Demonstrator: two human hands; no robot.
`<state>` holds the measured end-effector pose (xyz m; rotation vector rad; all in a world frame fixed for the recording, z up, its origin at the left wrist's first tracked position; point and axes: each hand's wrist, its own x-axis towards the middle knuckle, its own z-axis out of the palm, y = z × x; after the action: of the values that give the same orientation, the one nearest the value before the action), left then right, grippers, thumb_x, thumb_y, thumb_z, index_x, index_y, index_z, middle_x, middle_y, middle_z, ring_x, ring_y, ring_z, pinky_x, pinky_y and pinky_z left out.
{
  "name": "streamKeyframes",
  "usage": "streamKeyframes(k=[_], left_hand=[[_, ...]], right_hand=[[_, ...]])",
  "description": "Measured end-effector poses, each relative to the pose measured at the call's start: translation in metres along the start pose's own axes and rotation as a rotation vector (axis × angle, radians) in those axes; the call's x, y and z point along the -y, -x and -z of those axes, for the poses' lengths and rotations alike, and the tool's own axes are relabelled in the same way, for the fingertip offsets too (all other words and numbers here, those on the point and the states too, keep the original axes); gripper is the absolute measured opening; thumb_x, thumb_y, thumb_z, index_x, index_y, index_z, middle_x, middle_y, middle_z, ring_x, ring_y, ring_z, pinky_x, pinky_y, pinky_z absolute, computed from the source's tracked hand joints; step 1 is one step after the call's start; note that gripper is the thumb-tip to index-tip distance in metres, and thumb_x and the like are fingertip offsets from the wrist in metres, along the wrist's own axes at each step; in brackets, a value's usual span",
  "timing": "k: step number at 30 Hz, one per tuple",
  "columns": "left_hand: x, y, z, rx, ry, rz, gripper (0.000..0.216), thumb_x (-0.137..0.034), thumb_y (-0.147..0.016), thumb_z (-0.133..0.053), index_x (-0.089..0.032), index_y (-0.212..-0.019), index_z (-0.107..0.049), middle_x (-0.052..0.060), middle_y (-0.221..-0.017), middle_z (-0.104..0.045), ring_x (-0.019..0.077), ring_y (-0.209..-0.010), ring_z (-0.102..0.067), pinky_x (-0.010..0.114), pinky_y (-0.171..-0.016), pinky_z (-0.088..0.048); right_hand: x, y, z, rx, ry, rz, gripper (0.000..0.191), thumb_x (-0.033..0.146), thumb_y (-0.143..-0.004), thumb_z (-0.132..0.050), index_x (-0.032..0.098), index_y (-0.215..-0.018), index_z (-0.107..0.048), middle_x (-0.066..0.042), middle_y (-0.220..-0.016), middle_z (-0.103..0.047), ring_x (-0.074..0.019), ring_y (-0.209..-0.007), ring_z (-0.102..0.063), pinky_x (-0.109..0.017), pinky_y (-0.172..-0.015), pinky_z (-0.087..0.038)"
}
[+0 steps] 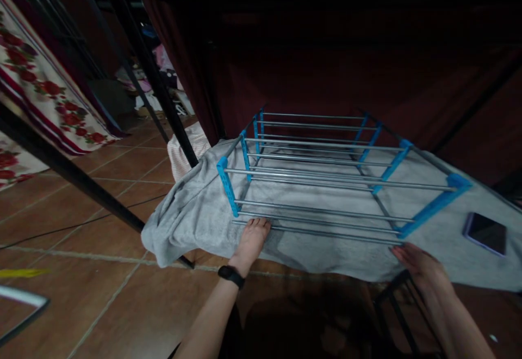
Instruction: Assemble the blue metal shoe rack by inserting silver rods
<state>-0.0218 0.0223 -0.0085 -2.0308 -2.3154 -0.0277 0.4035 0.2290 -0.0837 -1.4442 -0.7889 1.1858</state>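
Observation:
A shoe-rack-like frame of metal tubes and blue plastic brackets (pixel 434 206) lies on a grey cloth (pixel 196 223) in front of me. Along its near side runs a loose-looking metal rod (pixel 334 235). My left hand (pixel 253 235) is closed over this rod near its left end, fingers curled and a black band on the wrist. At the rod's right end, my right hand (pixel 422 266) has its fingertips against the tip, below the near right bracket. The undersides of the fingers of both hands are hidden.
A phone (pixel 485 234) lies on the cloth to the right. Dark bed-frame posts (pixel 159 76) rise at left, with a dark red curtain (pixel 293 81) behind. A floral curtain (pixel 44 76) hangs far left; a cable (pixel 81 223) crosses the tiled floor.

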Motion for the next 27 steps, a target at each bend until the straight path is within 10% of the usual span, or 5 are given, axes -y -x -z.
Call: streamKeyframes(k=[27], left_hand=[[-0.004,-0.008,0.005,0.062,-0.023,-0.024,0.049,-0.003,-0.089,-0.031,-0.022,-0.124,-0.059,0.006,-0.119,-0.065,0.0195,-0.112,-0.059,0.035,-0.098,-0.042]], right_hand=[[0.015,0.006,-0.004,-0.005,0.453,0.014,0.043,0.022,-0.065,-0.061,0.011,-0.107,-0.066,-0.003,-0.069,-0.065,-0.0155,-0.064,-0.061,-0.025,-0.058,-0.051]])
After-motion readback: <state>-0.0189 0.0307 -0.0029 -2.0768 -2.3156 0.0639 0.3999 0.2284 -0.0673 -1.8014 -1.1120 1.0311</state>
